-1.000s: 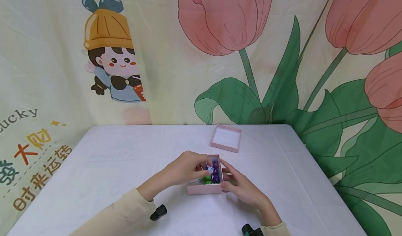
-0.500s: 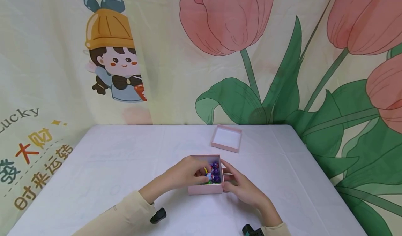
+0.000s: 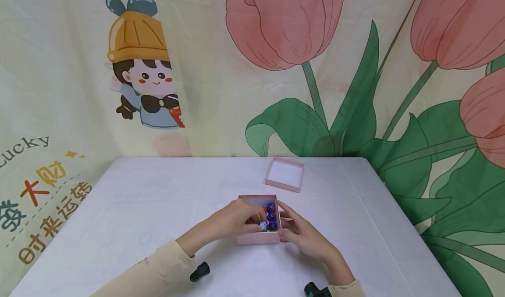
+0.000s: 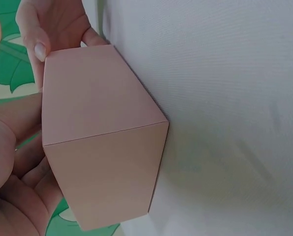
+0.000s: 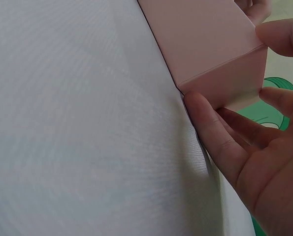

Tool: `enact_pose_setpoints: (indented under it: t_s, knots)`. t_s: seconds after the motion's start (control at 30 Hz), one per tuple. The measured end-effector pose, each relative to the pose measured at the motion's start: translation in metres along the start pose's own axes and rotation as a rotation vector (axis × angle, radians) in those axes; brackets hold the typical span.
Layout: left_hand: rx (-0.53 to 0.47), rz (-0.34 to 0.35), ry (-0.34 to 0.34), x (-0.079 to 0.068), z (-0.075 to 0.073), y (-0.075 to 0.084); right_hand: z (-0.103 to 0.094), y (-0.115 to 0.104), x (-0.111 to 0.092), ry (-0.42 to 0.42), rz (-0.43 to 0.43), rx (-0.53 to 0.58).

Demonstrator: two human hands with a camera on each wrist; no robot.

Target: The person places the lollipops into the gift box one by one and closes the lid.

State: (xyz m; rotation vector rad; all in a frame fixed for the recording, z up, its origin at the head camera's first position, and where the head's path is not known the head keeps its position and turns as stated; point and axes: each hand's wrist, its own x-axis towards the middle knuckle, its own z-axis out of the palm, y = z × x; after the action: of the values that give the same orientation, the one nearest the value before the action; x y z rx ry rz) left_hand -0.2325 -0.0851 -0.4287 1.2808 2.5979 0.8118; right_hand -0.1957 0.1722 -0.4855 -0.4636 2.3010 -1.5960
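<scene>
An open pink box (image 3: 258, 238) stands on the white table and holds several small foil-wrapped candies. The purple candies (image 3: 271, 218) line its right side. My left hand (image 3: 236, 218) reaches in over the left wall, with fingers curled around a candy in a white, blue and red wrapper (image 3: 263, 227). In the left wrist view the box wall hides those fingertips. My right hand (image 3: 301, 233) rests against the right wall. Its fingers (image 5: 220, 137) are spread and fairly straight along the side, with the thumb at the near corner.
A shallow pink lid (image 3: 284, 175) lies inside up behind the box, near the table's back edge. Beneath everything spreads a white tablecloth (image 3: 177, 178). Behind the table hangs a printed backdrop with tulips (image 3: 284, 25). Black wrist devices (image 3: 200, 271) sit near both sleeves.
My left hand has shifted lower and nearer within the box, and the white-wrapped candy has moved toward the near wall with it. The right hand has stayed against the box.
</scene>
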Motion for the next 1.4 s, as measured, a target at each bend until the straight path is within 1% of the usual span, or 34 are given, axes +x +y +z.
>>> enact_pose_setpoints:
  t_s: [0.33,0.47,0.63,1.07,1.27,1.4]
  knots:
    - [0.029,0.018,-0.040,0.002,0.000,-0.004,-0.001,0.002,0.000,-0.008,-0.012,-0.003]
    - [0.036,0.014,-0.054,0.003,0.000,-0.004,-0.001,0.002,0.000,-0.009,-0.013,-0.003]
    - [0.031,0.008,-0.063,0.004,0.000,-0.005,-0.001,0.001,-0.001,-0.008,-0.007,-0.009]
    - [0.040,0.023,-0.086,0.003,-0.002,-0.007,0.001,0.001,0.001,0.004,0.008,-0.023]
    - [0.022,0.006,-0.065,-0.001,-0.009,-0.004,0.001,0.000,0.001,0.000,0.011,-0.022]
    - [0.037,-0.005,-0.014,0.000,-0.015,-0.004,-0.001,0.000,0.000,-0.005,0.019,-0.012]
